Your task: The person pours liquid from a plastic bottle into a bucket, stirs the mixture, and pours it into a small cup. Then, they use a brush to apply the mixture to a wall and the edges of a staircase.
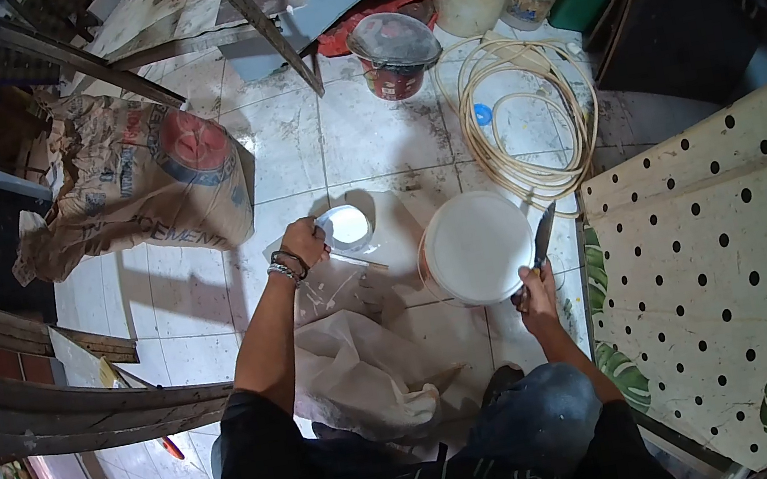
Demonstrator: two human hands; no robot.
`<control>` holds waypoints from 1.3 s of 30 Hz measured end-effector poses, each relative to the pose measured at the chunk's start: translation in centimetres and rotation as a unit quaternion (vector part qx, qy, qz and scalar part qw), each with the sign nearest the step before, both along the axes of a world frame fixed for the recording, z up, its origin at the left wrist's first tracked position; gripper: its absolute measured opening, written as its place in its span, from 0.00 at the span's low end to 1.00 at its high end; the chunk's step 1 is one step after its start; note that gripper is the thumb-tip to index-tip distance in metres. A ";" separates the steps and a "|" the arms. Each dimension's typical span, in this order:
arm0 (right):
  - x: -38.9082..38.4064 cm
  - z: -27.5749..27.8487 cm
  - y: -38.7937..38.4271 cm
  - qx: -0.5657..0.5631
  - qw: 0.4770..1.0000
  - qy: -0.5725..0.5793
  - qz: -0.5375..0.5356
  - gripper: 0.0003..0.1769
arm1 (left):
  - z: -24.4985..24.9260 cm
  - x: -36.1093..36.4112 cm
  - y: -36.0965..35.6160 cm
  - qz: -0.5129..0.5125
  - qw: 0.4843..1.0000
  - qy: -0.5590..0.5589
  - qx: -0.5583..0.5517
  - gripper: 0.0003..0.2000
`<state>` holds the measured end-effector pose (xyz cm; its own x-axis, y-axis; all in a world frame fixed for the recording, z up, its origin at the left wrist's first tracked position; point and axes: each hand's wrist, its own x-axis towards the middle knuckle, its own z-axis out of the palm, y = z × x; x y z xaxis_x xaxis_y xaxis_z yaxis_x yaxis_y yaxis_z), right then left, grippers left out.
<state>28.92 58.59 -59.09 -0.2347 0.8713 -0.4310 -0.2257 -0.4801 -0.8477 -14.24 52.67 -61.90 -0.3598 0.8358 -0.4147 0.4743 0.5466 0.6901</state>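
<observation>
My left hand (305, 242) is closed on the rim of a small white tub (346, 227) with white material inside, low over the tiled floor. A thin pale stick (359, 261) lies just below the tub. In my right hand (537, 293) is a knife (546, 235), its dark blade pointing up and away from me. The knife is at the right edge of a bucket's round white lid (481, 248); the bucket's side is mostly hidden beneath. A pale crumpled sack (360, 370) lies between my knees and the tub.
A paper cement bag (156, 181) stands at left. Beyond the bucket lie a coiled cream hose (580, 110) and a red bucket (397, 80) under a grey lid. A dotted panel (714, 275) borders the right; a curved dark beam (97, 404) crosses the lower left.
</observation>
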 end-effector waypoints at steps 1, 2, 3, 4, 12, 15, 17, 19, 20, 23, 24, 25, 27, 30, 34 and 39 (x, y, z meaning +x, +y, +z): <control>-0.5 -0.4 1.1 0.001 1.000 -0.022 0.003 0.19 | 0.6 -0.1 -0.1 0.005 1.000 0.002 0.018 0.09; -1.1 -0.6 2.2 0.002 0.999 -0.044 0.007 0.19 | 1.6 -0.4 -0.3 0.010 0.999 0.004 0.035 0.09; -1.4 -0.5 3.4 0.030 0.997 -0.060 0.028 0.19 | 4.2 0.2 -0.4 0.024 0.999 -0.006 0.040 0.10; -1.7 0.3 4.5 0.028 0.995 -0.082 0.042 0.25 | 4.9 0.2 -0.8 0.024 0.999 0.004 0.036 0.10; 3.2 11.2 3.5 0.238 0.882 -0.393 0.107 0.37 | 21.9 3.4 -5.7 0.077 0.994 0.076 0.022 0.10; 3.6 22.7 0.9 0.200 0.848 -0.466 0.150 0.36 | 26.4 4.2 -9.5 0.023 0.989 0.145 0.004 0.09; 3.3 28.3 -1.3 0.194 0.859 -0.449 0.151 0.36 | 29.8 4.8 -13.0 -0.155 0.950 0.267 -0.048 0.10; 3.7 32.4 -3.7 0.222 0.849 -0.457 0.147 0.35 | 33.1 6.2 -16.5 -0.081 0.966 0.229 -0.091 0.12; 3.9 34.8 -4.9 0.240 0.826 -0.487 0.151 0.35 | 36.8 7.1 -18.1 -0.122 0.955 0.267 -0.043 0.11; 3.2 42.0 -8.4 0.204 0.828 -0.497 0.161 0.33 | 43.2 9.7 -23.8 -0.074 0.963 0.251 -0.063 0.10; 2.6 44.7 -9.3 0.189 0.819 -0.511 0.179 0.33 | 44.1 10.5 -26.0 -0.002 0.970 0.233 -0.065 0.10; 3.4 44.6 -10.3 0.205 0.794 -0.525 0.226 0.34 | 48.0 11.2 -27.6 -0.050 0.966 0.241 -0.076 0.10; 2.3 46.1 -10.9 0.193 0.806 -0.472 0.301 0.36 | 55.8 12.4 -30.2 -0.093 0.962 0.220 -0.132 0.10; -0.7 49.7 -12.0 0.200 0.770 -0.435 0.421 0.40 | 59.6 15.1 -35.9 0.185 0.971 0.108 -0.106 0.10; -7.4 53.5 -12.9 0.324 0.618 -0.396 0.597 0.38 | 63.4 18.9 -43.0 0.321 0.933 0.120 -0.109 0.11; -17.9 60.3 -17.7 0.501 0.450 -0.296 0.677 0.35 | 65.5 24.3 -50.3 0.509 0.852 0.095 -0.084 0.11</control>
